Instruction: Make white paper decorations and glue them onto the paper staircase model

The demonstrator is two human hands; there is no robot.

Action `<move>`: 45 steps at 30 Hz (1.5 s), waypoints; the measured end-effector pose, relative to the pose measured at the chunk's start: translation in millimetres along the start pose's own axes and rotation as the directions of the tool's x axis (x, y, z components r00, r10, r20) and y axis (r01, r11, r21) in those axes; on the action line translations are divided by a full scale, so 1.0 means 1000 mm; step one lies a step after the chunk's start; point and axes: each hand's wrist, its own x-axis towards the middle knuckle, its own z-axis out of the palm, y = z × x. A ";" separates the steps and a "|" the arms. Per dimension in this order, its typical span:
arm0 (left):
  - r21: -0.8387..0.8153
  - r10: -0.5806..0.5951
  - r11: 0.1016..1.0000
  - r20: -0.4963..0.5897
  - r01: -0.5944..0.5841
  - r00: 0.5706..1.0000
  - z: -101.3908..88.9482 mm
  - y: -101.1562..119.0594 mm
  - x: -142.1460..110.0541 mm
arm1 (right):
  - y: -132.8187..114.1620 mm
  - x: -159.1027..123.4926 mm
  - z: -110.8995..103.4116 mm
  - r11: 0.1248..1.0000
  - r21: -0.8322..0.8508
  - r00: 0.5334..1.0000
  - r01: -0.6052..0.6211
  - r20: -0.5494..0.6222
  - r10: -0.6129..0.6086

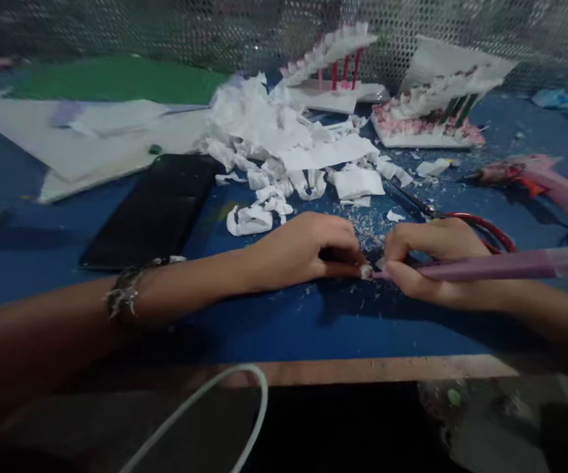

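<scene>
My left hand (pixel 313 253) is closed in a pinch just above the blue tabletop, with a small white piece (pixel 366 270) at its fingertips. My right hand (pixel 426 259) is closed around a long pink pen-shaped tool (pixel 500 265), which has a pale back end. The narrow tip of the tool points left and meets the white piece, or comes very close to it. Its exact kind is not clear. White crumbs (pixel 370 226) lie scattered behind and around my fingers.
Scissors (pixel 429 209) with red handles lie behind my right hand, and a pink glue gun (pixel 549 180) rests farther right. Crumpled white paper (pixel 274 125) is heaped behind. Two stair models (pixel 345 56) (pixel 441 105) stand at the back. A black phone (pixel 155 210) lies left.
</scene>
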 end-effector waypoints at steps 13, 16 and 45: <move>0.091 0.032 0.995 -0.028 -0.030 0.999 0.003 0.002 0.002 | 0.000 0.003 0.001 0.999 0.029 0.999 -0.030 -0.011 0.030; 0.095 0.017 0.995 -0.024 -0.015 1.000 0.003 0.003 0.002 | 0.001 0.003 0.001 0.998 0.022 0.999 -0.052 -0.007 0.052; -0.001 -0.031 1.000 0.011 0.031 0.999 0.003 0.005 0.002 | 0.003 0.005 0.002 0.994 0.085 0.996 -0.074 -0.036 0.077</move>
